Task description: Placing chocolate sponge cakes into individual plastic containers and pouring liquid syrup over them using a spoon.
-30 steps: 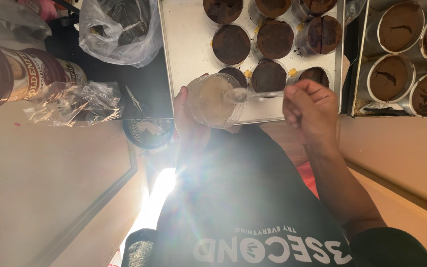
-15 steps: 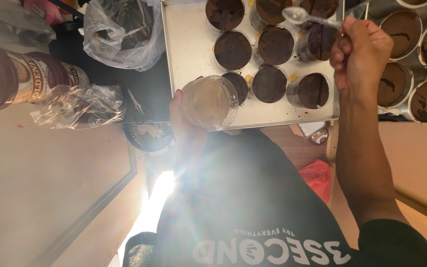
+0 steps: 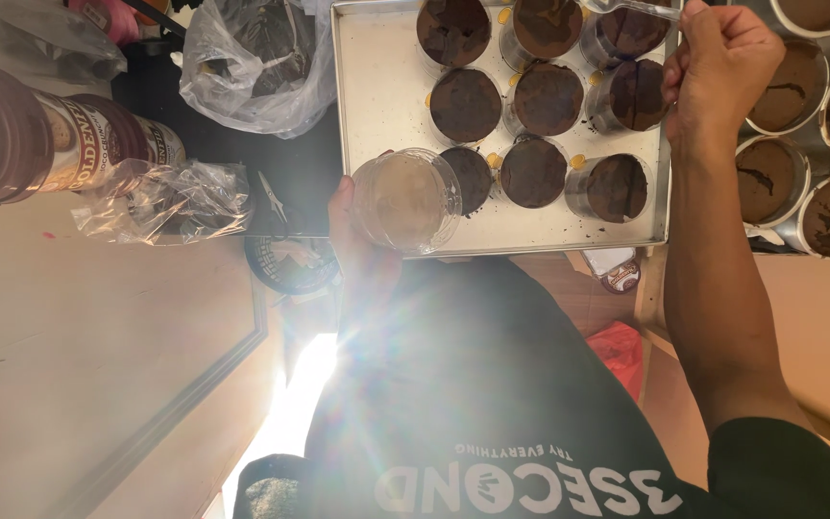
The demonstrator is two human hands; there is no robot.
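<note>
Cups (image 3: 534, 96) on the tray (image 3: 377, 106) are sitting filled, while the left hand (image 3: 362, 240) is gripping 1 pale cup (image 3: 405, 199) at the tray's edge and the right hand (image 3: 718, 67), fingers closed, is holding a spoon (image 3: 631, 8) above it.

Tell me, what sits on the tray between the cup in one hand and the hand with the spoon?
In the head view, brown-filled cups on the metal tray fill the stretch between the clear cup in the left hand and the right hand.
</note>
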